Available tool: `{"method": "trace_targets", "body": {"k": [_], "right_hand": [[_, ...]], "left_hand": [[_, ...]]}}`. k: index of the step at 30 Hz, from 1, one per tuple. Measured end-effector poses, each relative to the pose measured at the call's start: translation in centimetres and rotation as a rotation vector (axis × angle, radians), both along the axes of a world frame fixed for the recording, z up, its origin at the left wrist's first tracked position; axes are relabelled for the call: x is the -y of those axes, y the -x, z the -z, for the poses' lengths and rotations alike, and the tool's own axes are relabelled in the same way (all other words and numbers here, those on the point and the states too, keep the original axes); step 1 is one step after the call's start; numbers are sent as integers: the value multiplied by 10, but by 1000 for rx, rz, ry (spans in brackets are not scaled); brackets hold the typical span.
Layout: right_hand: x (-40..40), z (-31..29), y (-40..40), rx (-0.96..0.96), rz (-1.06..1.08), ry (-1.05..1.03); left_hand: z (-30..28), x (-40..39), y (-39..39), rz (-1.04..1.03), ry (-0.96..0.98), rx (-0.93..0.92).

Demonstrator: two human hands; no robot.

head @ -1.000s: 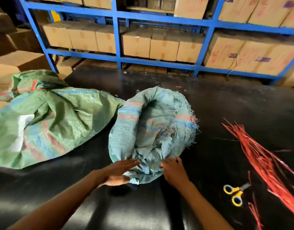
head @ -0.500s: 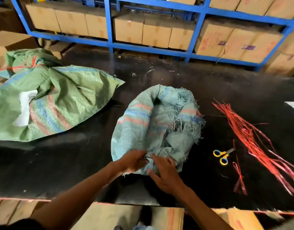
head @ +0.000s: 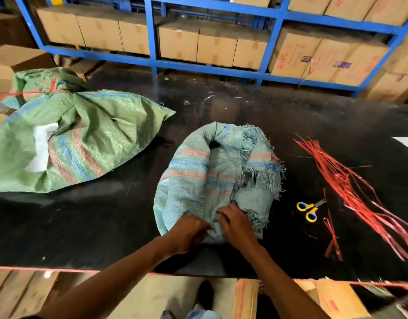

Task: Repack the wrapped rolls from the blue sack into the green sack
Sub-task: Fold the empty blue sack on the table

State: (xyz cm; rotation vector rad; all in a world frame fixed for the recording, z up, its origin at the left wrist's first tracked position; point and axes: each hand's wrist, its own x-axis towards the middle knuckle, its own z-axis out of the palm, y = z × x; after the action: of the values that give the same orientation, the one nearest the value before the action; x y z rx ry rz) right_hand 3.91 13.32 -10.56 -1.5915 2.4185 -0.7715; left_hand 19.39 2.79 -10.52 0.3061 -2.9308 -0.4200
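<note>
Both hands, left (head: pixel 188 229) and right (head: pixel 235 223), are bunched tight on the blue sack's (head: pixel 198 180) near edge mid-frame; green sack (head: pixel 87 139) sits upper left on the tabletop (head: pixel 83 226).

bare black table (head: pixel 221 107) between green sack (head: pixel 87 139) and blue sack (head: pixel 198 180), scissors (head: pixel 310 209) right

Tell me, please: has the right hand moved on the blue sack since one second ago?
Yes. The right hand has moved left along the near edge of the blue sack, away from the scissors, and now lies beside the left hand.
</note>
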Motion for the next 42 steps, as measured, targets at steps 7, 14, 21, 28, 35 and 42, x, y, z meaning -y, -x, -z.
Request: {"method": "trace_targets", "body": {"k": [7, 14, 21, 28, 35, 42], "right_hand": [[-25, 14, -19, -297, -125, 29], [8, -1, -4, 8, 6, -330], [12, -9, -6, -229, -62, -157], [-12, 11, 7, -411, -24, -231], [32, -12, 25, -191, 82, -466], [41, -11, 39, -425, 84, -201]], "left_hand": [[-12, 38, 14, -294, -951, 358], [-14, 20, -5, -79, 119, -36], [13, 31, -12, -70, -23, 37], [-16, 55, 34, -129, -345, 304], [-6, 40, 35, -76, 365, 133], [0, 85, 43, -49, -15, 187]]}}
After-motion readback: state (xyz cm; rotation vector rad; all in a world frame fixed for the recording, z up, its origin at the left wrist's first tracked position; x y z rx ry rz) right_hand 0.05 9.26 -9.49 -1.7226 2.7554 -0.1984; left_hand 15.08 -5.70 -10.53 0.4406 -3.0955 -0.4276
